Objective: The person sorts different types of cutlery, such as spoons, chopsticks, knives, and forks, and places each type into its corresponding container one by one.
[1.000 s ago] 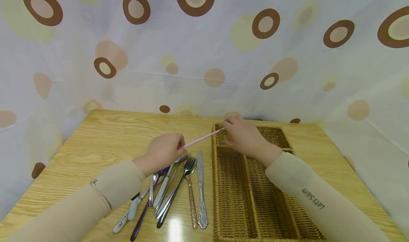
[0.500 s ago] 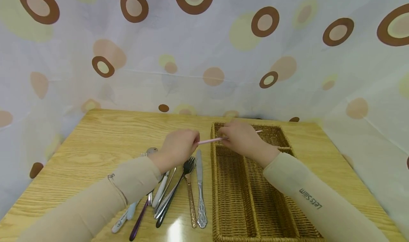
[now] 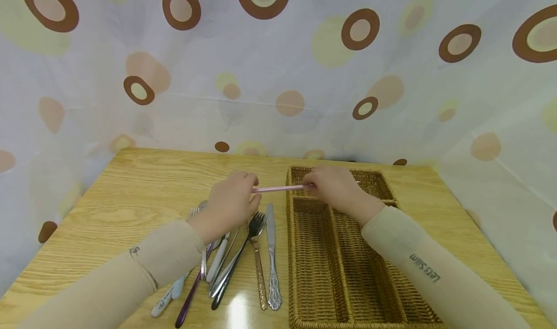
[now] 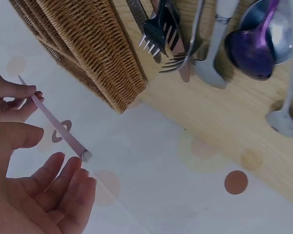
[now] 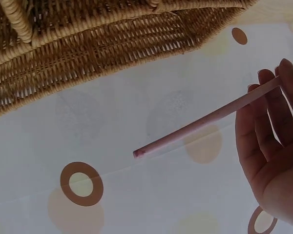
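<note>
A slim pink brush (image 3: 278, 189) is held in the air, nearly level in the head view, with one stretch between the two hands and its other end over the rear compartment of the wicker tray (image 3: 290, 251); the right hand (image 3: 332, 186) pinches its shaft between thumb and fingers, with plain handle beyond the grip; the left hand (image 3: 230, 201) has thumb and fingers well parted, the pale bristles (image 4: 86, 156) just beside its fingertips, though whether they touch I cannot tell; the brush looks light and stiff, probably smooth enough to roll in a loose pinch; the bristles look soft and easily splayed, so the middle of the shaft seems the best place to take hold; on the wooden table (image 3: 183, 169) lie a dark fork (image 3: 256, 222) and, nearer the tray, a silver table knife (image 3: 271, 237).
</note>
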Demonstrator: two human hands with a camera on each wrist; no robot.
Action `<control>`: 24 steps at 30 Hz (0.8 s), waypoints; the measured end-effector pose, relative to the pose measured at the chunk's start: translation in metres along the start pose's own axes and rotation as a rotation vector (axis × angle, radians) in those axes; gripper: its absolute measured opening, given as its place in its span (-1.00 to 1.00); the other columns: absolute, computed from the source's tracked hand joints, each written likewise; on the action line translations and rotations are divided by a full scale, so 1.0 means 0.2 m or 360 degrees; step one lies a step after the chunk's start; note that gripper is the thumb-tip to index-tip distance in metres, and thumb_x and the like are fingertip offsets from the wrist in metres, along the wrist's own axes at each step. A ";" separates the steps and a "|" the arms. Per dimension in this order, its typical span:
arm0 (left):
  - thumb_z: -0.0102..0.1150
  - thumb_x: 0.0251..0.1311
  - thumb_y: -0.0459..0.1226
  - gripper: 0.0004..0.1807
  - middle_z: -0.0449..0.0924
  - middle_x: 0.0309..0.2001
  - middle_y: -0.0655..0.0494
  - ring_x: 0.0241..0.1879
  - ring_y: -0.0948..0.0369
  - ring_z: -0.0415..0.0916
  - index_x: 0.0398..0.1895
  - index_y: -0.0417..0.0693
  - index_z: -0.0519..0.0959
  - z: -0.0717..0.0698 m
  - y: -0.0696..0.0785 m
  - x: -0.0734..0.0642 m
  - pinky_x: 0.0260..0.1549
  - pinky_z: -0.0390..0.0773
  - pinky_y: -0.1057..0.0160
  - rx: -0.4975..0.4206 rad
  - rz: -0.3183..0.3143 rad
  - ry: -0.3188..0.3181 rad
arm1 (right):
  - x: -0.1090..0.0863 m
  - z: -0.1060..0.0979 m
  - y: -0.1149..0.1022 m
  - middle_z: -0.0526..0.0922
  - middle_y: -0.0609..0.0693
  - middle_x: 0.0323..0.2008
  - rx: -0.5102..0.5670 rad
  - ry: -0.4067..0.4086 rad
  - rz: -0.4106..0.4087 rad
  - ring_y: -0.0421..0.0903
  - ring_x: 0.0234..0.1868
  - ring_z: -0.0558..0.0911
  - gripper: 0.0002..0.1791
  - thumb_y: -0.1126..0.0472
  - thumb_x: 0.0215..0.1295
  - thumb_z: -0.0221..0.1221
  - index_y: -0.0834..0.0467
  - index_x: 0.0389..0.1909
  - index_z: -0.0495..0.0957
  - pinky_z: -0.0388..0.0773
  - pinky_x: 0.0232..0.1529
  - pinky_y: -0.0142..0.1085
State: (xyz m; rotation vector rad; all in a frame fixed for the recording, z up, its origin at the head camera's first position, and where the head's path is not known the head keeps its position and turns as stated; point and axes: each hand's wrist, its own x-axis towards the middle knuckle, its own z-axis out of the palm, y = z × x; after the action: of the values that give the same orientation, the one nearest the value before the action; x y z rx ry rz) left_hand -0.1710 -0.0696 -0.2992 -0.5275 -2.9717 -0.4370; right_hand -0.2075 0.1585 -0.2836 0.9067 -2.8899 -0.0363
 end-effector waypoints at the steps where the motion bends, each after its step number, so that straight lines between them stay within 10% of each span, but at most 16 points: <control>1: 0.11 0.22 -0.14 -0.72 0.59 -0.12 0.02 -0.23 0.14 0.54 -0.10 -0.11 0.54 0.00 -0.02 -0.02 -0.58 0.49 0.27 0.0002 -0.0023 0.0007 | 0.00 0.00 0.02 0.69 -0.09 -0.32 0.0000 -0.0023 0.0026 -0.13 -0.38 0.61 -0.88 0.18 0.22 0.21 -0.02 -0.25 0.67 0.48 -0.49 -0.29; 12: 0.06 0.20 -0.17 -0.75 0.61 -0.36 0.03 -0.57 0.23 0.41 -0.25 -0.17 0.57 0.01 -0.33 -0.23 -0.69 0.37 0.30 -0.0063 -0.0363 -0.0257 | 0.01 0.10 0.23 0.70 0.01 -0.23 0.0074 -0.0176 0.0215 -0.04 -0.25 0.65 -0.83 0.19 0.26 0.16 0.07 -0.17 0.65 0.57 -0.27 -0.12; 24: 0.01 0.22 -0.16 -0.67 0.39 -0.70 0.17 -0.67 0.25 0.28 -0.69 -0.02 0.38 0.08 -0.43 -0.33 -0.68 0.24 0.31 -0.0060 -0.0454 -0.0509 | -0.05 0.20 0.45 0.67 0.08 -0.17 0.0051 -0.0374 0.0417 0.03 -0.19 0.63 -0.80 0.23 0.29 0.12 0.13 -0.12 0.62 0.56 -0.21 -0.04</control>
State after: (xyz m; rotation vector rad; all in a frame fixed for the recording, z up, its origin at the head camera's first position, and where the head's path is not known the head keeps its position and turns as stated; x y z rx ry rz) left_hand -0.1395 -0.1632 -0.3461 -0.1879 -3.3701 -0.4714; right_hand -0.2550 0.2379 -0.3186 0.5538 -3.2118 -0.0788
